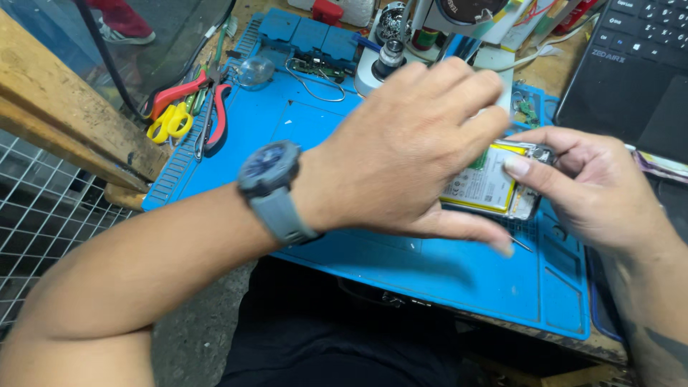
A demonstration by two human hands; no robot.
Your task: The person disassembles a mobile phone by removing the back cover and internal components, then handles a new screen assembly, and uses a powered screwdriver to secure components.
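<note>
An opened phone (pixel 494 188) with its back off lies on the blue work mat (pixel 444 279), showing a white and yellow battery. My right hand (pixel 598 190) grips its right edge, thumb pressed on the top corner. My left hand (pixel 412 147), with a grey watch (pixel 272 186) on the wrist, hovers over the phone's left part with fingers spread and bent, covering much of it. Whether the left fingertips pinch anything is hidden. A thin metal tool tip (pixel 522 244) pokes out below the left thumb.
Red-handled pliers (pixel 215 115), yellow scissors (pixel 168 123) and tweezers lie at the mat's left edge. A microscope base (pixel 387 61) and small parts stand at the back. A dark laptop (pixel 631 72) sits at the right. Wooden beam (pixel 64 122) and wire grid at the left.
</note>
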